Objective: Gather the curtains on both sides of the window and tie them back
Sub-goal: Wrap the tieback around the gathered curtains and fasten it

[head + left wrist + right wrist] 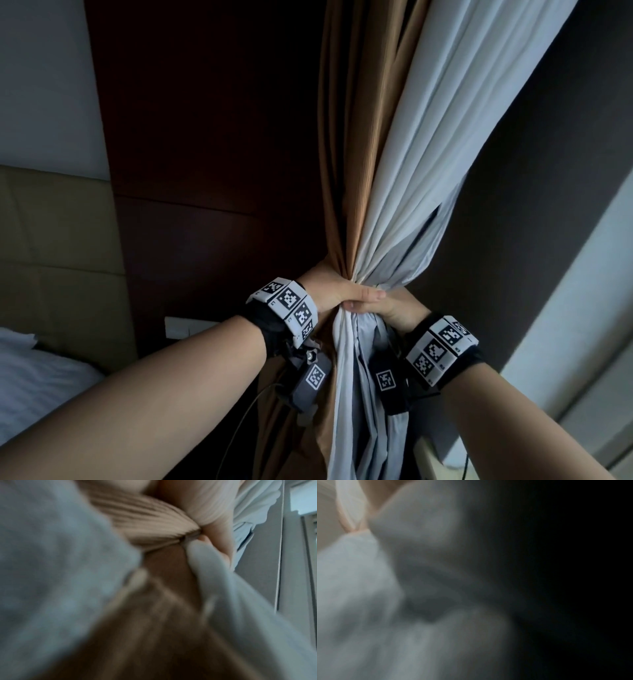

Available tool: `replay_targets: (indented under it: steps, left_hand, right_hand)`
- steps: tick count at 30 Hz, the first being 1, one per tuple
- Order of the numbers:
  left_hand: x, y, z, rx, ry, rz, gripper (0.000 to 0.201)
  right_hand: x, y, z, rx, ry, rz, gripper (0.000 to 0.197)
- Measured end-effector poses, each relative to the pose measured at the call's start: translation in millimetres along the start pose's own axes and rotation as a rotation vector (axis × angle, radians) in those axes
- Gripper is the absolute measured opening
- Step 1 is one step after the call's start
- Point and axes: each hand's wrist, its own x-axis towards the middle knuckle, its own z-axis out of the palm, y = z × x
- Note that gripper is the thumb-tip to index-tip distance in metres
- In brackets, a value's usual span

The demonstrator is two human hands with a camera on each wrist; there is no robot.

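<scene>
A brown curtain (356, 137) and a pale grey-white curtain (438, 130) hang together and are bunched into one narrow waist. My left hand (339, 291) grips the bunch from the left, its thumb lying across the front. My right hand (394, 308) grips the same waist from the right, just under that thumb. Below the hands the cloth (346, 394) falls loose. The left wrist view shows the ribbed brown folds (145, 524) squeezed beside grey cloth (223, 588). The right wrist view is blurred grey cloth (359, 588). I see no tie-back.
A dark wood wall panel (212, 137) stands behind the curtains. A padded headboard (58, 240) and a white bed (37, 383) lie to the left. A dark wall (548, 171) and a pale window frame (582, 308) are to the right.
</scene>
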Motion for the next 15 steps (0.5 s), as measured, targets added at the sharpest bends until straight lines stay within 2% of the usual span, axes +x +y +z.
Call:
replay_targets:
  steps: [3, 7, 8, 10, 12, 14, 15]
  left_hand:
    - [0, 3, 5, -0.075, 0.068, 0.040, 0.041]
    - [8, -2, 11, -0.225, 0.095, 0.104, 0.038]
    - [9, -3, 13, -0.252, 0.108, 0.110, 0.035]
    - [11, -4, 18, -0.269, 0.139, 0.132, 0.031]
    - [15, -5, 22, -0.257, 0.186, 0.158, 0.032]
    - [23, -8, 23, -0.242, 0.239, 0.188, 0.035]
    - [27, -9, 23, -0.225, 0.259, 0.192, 0.038]
  right_hand:
    - [2, -1, 0, 0.015, 0.017, 0.016, 0.028]
    - [1, 7, 10, -0.025, 0.233, -0.063, 0.030]
    - [-1, 9, 12, -0.038, 0.271, -0.054, 0.033]
    - [-11, 16, 13, -0.127, 0.333, -0.013, 0.052]
    - [-31, 26, 23, -0.325, 0.523, 0.042, 0.071]
    - [-64, 39, 47, -0.584, 0.768, -0.074, 0.074]
    - [-82, 47, 63, -0.632, 0.813, -0.160, 0.069]
